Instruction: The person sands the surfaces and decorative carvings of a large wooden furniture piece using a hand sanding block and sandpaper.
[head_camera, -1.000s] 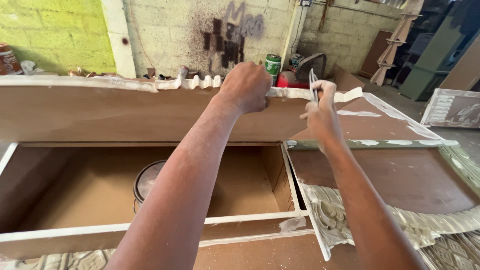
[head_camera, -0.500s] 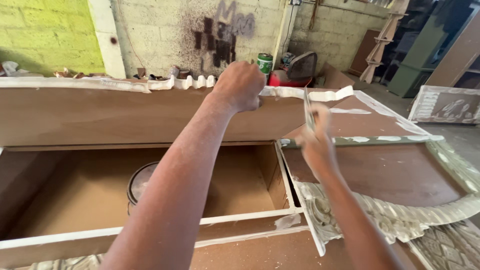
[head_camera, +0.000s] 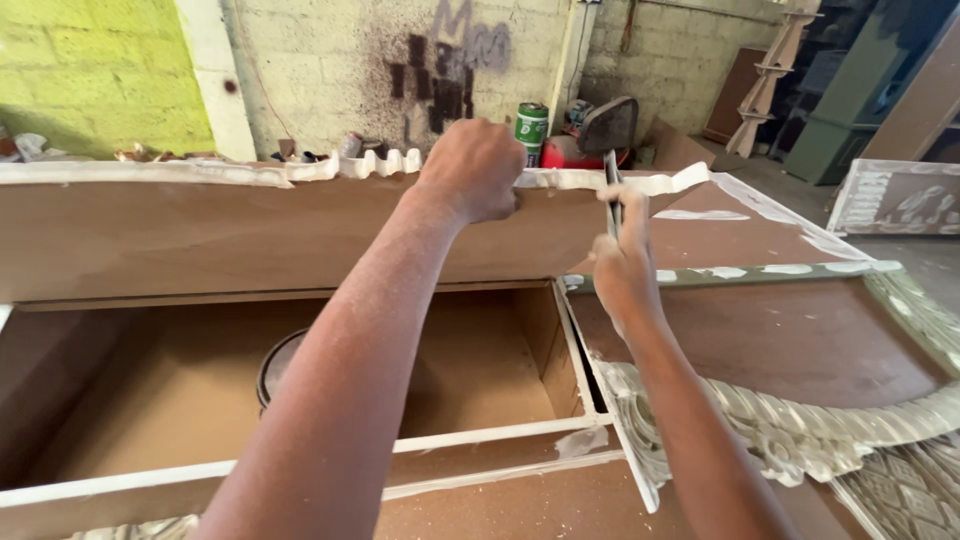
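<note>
My left hand (head_camera: 470, 170) closes its fingers over the putty-coated top edge of the wooden panel (head_camera: 250, 235). My right hand (head_camera: 622, 262) grips a putty knife (head_camera: 611, 190), blade upright at that edge.

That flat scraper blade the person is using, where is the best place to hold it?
Judging by its pose, low on its near end, from the person's side. The scraper stands upright with its tip on the white filler along the board edge, and the right hand already wraps that lower part, leaving the working end free.
</note>
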